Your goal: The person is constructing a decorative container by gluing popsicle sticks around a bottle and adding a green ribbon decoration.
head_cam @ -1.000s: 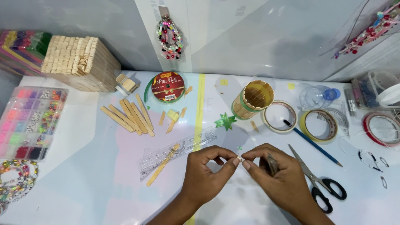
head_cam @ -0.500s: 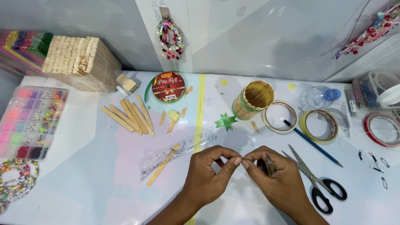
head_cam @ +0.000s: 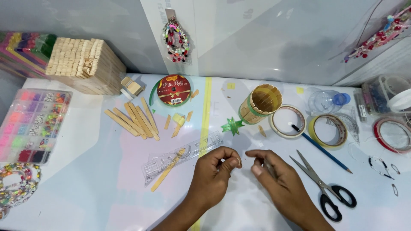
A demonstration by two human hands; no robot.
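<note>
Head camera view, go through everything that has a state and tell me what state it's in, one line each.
left hand: fingers curled, pinching something too small to tell
right hand: loosely curled, a thin tool partly hidden in it
scissors: blades open, flat on the table
stick cup: tipped on its side
bead box: lid closed
clear ruler: flat, lying over a stick

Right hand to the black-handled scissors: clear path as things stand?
Probably yes. The scissors lie flat on the table just beside the right hand, on its outer side, with nothing between them. The blue pencil sits beyond the blades, out of the way. The hand may already hold something small; unclear.
</note>
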